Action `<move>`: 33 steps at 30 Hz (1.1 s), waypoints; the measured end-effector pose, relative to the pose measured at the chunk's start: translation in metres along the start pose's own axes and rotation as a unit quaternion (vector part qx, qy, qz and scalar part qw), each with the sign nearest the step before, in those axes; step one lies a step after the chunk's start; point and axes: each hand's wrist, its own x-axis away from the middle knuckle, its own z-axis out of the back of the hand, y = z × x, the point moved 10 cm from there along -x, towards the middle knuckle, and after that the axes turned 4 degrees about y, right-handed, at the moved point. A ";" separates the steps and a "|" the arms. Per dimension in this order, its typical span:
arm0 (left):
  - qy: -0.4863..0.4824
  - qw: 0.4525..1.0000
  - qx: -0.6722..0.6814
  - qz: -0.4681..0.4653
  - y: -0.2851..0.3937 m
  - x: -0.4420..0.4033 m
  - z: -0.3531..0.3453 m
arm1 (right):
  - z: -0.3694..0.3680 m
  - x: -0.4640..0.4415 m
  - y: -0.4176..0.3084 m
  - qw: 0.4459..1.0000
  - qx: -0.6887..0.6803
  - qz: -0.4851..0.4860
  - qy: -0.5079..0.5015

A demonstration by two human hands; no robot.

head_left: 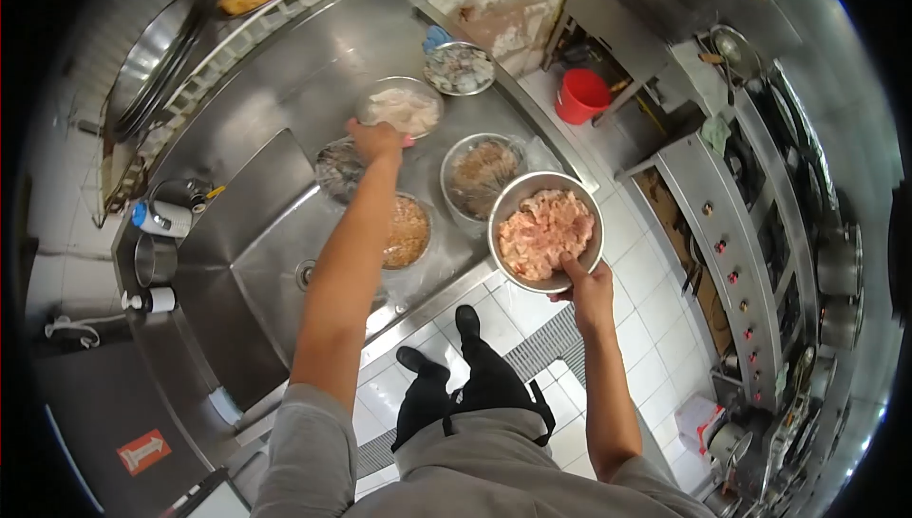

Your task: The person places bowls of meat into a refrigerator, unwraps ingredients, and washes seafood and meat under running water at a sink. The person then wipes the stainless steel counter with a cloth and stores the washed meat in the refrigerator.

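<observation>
My right hand [587,292] holds a metal bowl [596,257] by its near rim, with the thumb over the edge. Raw pink chopped meat [546,233] fills it. Over the steel sink counter, my left hand [380,141] grips the near rim of another metal bowl [437,117] with pale, whitish meat [403,110] in it; its fingers are partly hidden. Something pink [408,140] shows by the left thumb. Beneath the left wrist lies a plastic-covered bowl [337,171], and a bowl of orange-brown food [407,231] is partly behind the forearm.
A bowl under crumpled plastic film [480,176] stands between my hands. Farther back is a bowl of greyish pieces [458,69] beside a blue cloth [437,38]. The sink basin [256,233] lies left. A red bucket [582,95] and a stove [722,243] are right.
</observation>
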 end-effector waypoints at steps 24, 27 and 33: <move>-0.272 0.803 -0.407 -0.340 0.024 0.201 -0.065 | -0.030 -0.057 -0.043 0.994 0.034 0.090 -0.053; -0.325 0.845 -0.308 -0.293 0.035 0.182 -0.059 | -0.003 -0.071 -0.063 0.996 0.030 0.080 -0.026; -0.187 0.740 -0.373 -0.527 0.030 0.115 -0.059 | 0.046 -0.103 -0.056 0.996 0.039 0.079 0.022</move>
